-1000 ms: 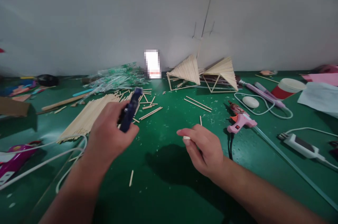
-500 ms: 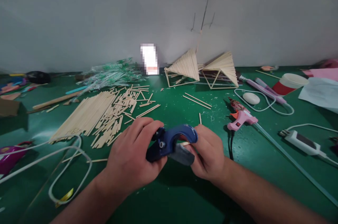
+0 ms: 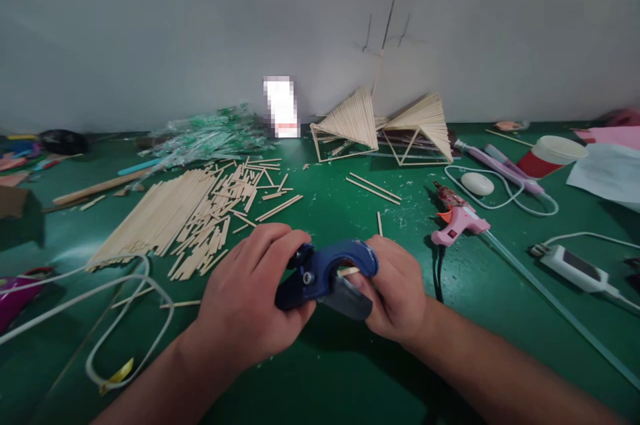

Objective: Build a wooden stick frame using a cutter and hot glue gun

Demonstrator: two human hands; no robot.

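Observation:
My left hand (image 3: 255, 291) is wrapped round the handles of a blue PVC pipe cutter (image 3: 325, 265). Its curved jaw and grey blade stand apart and point to the right. Between them shows the pale end of a wooden stick (image 3: 349, 271), pinched by my right hand (image 3: 397, 285), whose fingers are close against the jaw. Most of that stick is hidden in the hand. Left of my left hand lie a row of long wooden sticks (image 3: 155, 211) and a heap of short cut pieces (image 3: 220, 211).
Two stick-built models (image 3: 350, 125) stand against the wall. On the right are a pink glue gun (image 3: 460, 221) with a long glue stick, a paper cup (image 3: 550, 157) and a white power adapter (image 3: 575, 270). White cable (image 3: 167, 308) loops at left; crumpled plastic wrappers (image 3: 210, 135) lie behind.
The pipe cutter's blade has swung slightly farther from the curved jaw. Both hands stay in nearly the same place, and the view has shifted a little.

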